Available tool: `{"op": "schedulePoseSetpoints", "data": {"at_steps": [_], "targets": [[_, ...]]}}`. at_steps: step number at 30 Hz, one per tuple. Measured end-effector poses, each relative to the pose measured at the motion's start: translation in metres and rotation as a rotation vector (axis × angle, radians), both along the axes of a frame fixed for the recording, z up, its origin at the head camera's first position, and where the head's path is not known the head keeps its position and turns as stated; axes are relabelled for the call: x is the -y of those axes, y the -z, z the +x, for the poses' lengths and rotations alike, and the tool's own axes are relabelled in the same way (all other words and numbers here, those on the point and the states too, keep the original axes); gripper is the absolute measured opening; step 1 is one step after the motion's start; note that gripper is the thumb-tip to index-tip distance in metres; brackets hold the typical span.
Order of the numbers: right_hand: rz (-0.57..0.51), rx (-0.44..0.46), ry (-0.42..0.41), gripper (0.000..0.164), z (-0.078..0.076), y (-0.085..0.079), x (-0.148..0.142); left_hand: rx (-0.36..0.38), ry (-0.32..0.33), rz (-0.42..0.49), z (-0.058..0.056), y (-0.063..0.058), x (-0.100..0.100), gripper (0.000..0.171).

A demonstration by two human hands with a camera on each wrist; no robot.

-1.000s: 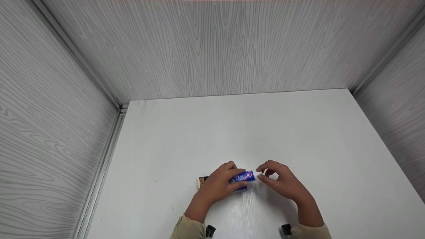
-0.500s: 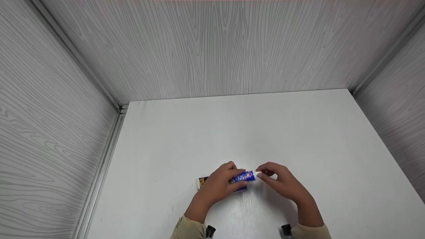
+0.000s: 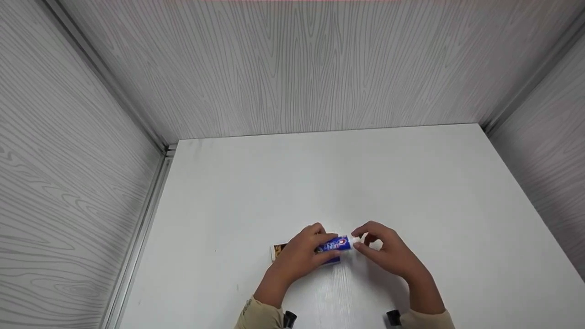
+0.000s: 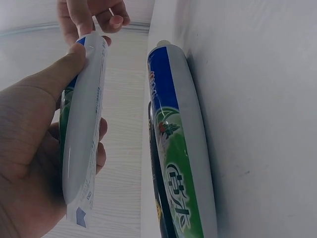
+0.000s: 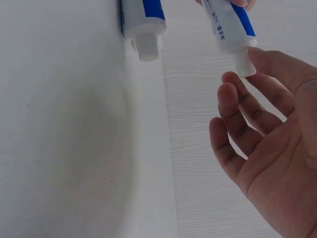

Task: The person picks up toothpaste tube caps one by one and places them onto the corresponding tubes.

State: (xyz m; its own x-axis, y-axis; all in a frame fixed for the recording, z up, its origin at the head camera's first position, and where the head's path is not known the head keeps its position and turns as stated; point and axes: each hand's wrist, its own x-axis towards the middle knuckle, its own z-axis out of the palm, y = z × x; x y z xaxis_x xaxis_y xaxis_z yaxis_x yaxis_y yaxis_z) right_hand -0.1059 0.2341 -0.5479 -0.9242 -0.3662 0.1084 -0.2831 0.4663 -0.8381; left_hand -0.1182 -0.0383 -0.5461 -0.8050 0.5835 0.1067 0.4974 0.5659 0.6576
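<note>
My left hand grips a blue, green and white toothpaste tube, thumb along one side and fingers curled behind. The tube's white cap points right, toward my right hand. There my thumb and index finger pinch the cap, while the other fingers bend loosely beside it. A second toothpaste tube of similar colours lies on the table beneath the held one, with its own white cap on. From above, my left hand covers most of both tubes.
A dark item with gold markings lies against the second tube, its end showing left of my left hand. Grey wood-grain panels enclose the white table at the back and both sides.
My right fingers drew in closer round the cap half a second ago and have spread slightly again now. The left hand and the tube it holds stay in place.
</note>
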Motion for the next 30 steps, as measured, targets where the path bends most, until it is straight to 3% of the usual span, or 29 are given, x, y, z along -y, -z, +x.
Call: {"op": "schedulePoseSetpoints", "data": {"at_steps": [16, 30], "targets": [[-0.024, -0.051, -0.050, 0.019, -0.0003, 0.0043, -0.0012, 0.007, 0.008, 0.015, 0.0001, 0.0009, 0.0022, 0.047], [-0.012, 0.027, -0.067, 0.017, -0.0003, 0.0015, -0.0006, -0.022, 0.017, 0.020, 0.0014, 0.0008, 0.0035, 0.045]]}}
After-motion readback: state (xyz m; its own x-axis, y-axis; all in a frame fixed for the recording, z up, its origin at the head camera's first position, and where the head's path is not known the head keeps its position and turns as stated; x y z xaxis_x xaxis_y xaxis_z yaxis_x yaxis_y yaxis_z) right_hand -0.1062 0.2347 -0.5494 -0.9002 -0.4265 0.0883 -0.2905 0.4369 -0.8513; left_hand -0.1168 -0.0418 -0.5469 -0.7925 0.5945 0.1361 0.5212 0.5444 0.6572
